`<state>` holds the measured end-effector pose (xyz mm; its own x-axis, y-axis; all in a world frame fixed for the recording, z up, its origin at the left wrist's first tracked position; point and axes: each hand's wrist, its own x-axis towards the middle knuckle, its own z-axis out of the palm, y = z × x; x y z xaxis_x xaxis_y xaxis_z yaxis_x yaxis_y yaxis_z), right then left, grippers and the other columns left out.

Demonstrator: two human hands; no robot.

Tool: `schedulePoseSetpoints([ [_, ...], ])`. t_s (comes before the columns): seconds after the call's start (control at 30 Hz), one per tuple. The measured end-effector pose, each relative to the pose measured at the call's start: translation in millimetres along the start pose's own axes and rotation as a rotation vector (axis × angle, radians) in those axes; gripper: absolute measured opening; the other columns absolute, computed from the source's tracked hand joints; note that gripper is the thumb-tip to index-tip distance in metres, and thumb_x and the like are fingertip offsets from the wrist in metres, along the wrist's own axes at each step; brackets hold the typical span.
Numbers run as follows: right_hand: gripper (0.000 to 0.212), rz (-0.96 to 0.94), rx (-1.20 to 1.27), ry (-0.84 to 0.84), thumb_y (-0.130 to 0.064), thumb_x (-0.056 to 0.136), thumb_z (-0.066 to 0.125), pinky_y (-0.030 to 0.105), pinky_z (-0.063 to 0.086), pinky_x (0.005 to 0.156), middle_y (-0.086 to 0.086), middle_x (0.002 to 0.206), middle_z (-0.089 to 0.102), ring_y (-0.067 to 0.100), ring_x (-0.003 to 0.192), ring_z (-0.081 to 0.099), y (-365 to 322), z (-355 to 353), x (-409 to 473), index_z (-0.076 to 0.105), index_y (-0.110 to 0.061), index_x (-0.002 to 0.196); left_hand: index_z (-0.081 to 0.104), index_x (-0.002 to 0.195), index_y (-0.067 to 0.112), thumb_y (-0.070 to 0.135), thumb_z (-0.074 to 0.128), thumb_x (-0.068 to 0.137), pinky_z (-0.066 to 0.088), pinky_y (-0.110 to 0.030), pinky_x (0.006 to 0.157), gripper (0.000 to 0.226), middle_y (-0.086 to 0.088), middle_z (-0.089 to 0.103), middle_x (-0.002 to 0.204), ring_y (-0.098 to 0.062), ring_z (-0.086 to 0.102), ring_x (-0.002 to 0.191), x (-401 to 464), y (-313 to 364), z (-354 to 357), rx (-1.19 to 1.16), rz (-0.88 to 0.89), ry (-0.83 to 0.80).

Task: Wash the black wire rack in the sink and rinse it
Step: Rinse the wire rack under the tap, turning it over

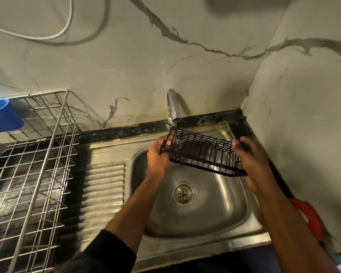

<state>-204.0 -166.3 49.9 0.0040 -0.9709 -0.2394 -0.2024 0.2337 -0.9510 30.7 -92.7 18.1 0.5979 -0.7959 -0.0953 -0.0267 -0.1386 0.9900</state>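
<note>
The black wire rack (202, 152) hangs above the steel sink (234, 209), just under the chrome tap (172, 107). My left hand (158, 154) grips its left end with the fingers curled over the wires. Its right end is held by my right hand (252, 158), thumb on top and fingers underneath. A thin stream of water seems to fall from the tap through the rack's left part. The drain (183, 193) lies below, in the middle of the basin.
A large silver wire dish rack (34, 174) stands on the counter at the left, with a blue cup (3, 118) hung on its far side. The ribbed drainboard (104, 194) lies between it and the basin. A red object (311, 217) sits by the right wall.
</note>
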Motion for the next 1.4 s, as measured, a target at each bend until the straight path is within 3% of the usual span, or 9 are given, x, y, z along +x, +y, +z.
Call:
schedulePoseSetpoints([
  [0.1, 0.036, -0.073, -0.123, 0.041, -0.044, 0.087, 0.072, 0.043, 0.057, 0.09, 0.003, 0.112, 0.068, 0.021, 0.099, 0.066, 9, -1, -2, 0.062, -0.037, 0.121, 0.068, 0.125, 0.024, 0.003, 0.053, 0.101, 0.06, -0.04, 0.094, 0.036, 0.004, 0.074, 0.117, -0.013, 0.069, 0.111, 13, 5, 7, 0.063, -0.022, -0.076],
  [0.23, 0.033, -0.171, -0.239, 0.067, -0.046, 0.087, 0.071, 0.044, 0.056, 0.092, -0.008, 0.107, 0.067, 0.012, 0.1, 0.063, 8, -8, -2, 0.062, -0.038, 0.117, 0.066, 0.129, 0.022, -0.003, 0.055, 0.097, 0.061, -0.042, 0.09, 0.043, -0.002, 0.072, 0.12, -0.017, 0.069, 0.11, 29, 8, 14, 0.125, -0.084, -0.187],
  [0.47, 0.031, -0.223, -0.206, 0.103, -0.036, 0.092, 0.069, 0.027, 0.052, 0.087, -0.015, 0.106, 0.065, 0.003, 0.1, 0.061, -8, -16, -11, 0.063, -0.032, 0.122, 0.062, 0.134, 0.009, -0.005, 0.047, 0.101, 0.053, -0.009, 0.065, 0.038, -0.007, 0.069, 0.121, -0.004, 0.067, 0.095, 27, 8, 23, 0.05, -0.144, -0.223],
  [0.67, 0.03, -0.286, -0.172, 0.13, -0.034, 0.093, 0.069, 0.017, 0.047, 0.078, -0.018, 0.1, 0.065, -0.003, 0.093, 0.061, -17, -16, -20, 0.064, -0.032, 0.122, 0.062, 0.133, 0.01, 0.002, 0.047, 0.104, 0.055, -0.011, 0.069, 0.033, -0.007, 0.071, 0.121, -0.014, 0.069, 0.106, 30, 8, 23, -0.066, -0.134, -0.157],
  [0.8, 0.029, -0.307, -0.161, 0.115, -0.034, 0.093, 0.069, 0.021, 0.049, 0.084, -0.017, 0.103, 0.067, 0.0, 0.098, 0.062, -18, -11, -22, 0.064, -0.032, 0.122, 0.06, 0.126, 0.022, 0.003, 0.049, 0.104, 0.053, -0.009, 0.067, 0.032, 0.009, 0.069, 0.109, 0.001, 0.067, 0.095, 30, 11, 17, -0.092, -0.136, -0.12],
  [0.87, 0.028, -0.315, -0.157, 0.114, -0.033, 0.093, 0.069, 0.023, 0.05, 0.086, -0.018, 0.103, 0.067, 0.001, 0.098, 0.063, -18, -8, -22, 0.065, -0.032, 0.12, 0.059, 0.132, 0.018, 0.002, 0.049, 0.103, 0.052, -0.007, 0.067, 0.034, 0.009, 0.069, 0.109, 0.0, 0.066, 0.097, 30, 11, 13, -0.082, -0.125, -0.1],
  [1.07, 0.025, -0.33, -0.154, 0.106, -0.032, 0.094, 0.068, 0.027, 0.051, 0.089, -0.015, 0.104, 0.069, 0.002, 0.098, 0.063, -16, -3, -21, 0.066, -0.03, 0.119, 0.059, 0.137, 0.014, -0.001, 0.051, 0.101, 0.055, -0.036, 0.101, 0.039, -0.002, 0.071, 0.123, -0.014, 0.067, 0.116, 26, 4, 3, -0.086, -0.146, -0.046],
  [1.27, 0.022, -0.344, -0.14, 0.088, -0.03, 0.094, 0.068, 0.028, 0.053, 0.087, -0.013, 0.102, 0.071, 0.008, 0.095, 0.067, -18, 0, -25, 0.067, -0.031, 0.115, 0.061, 0.133, 0.015, 0.005, 0.057, 0.1, 0.056, -0.035, 0.101, 0.035, -0.003, 0.072, 0.122, -0.019, 0.067, 0.116, 21, -5, -4, -0.078, -0.145, -0.043],
  [1.4, 0.019, -0.345, -0.146, 0.096, -0.029, 0.095, 0.067, 0.026, 0.053, 0.079, -0.011, 0.095, 0.071, 0.007, 0.085, 0.065, -20, -1, -29, 0.067, -0.03, 0.114, 0.066, 0.127, 0.01, 0.001, 0.053, 0.101, 0.06, -0.026, 0.086, 0.031, -0.005, 0.076, 0.113, -0.019, 0.073, 0.106, 14, 1, -6, -0.105, -0.123, -0.067],
])
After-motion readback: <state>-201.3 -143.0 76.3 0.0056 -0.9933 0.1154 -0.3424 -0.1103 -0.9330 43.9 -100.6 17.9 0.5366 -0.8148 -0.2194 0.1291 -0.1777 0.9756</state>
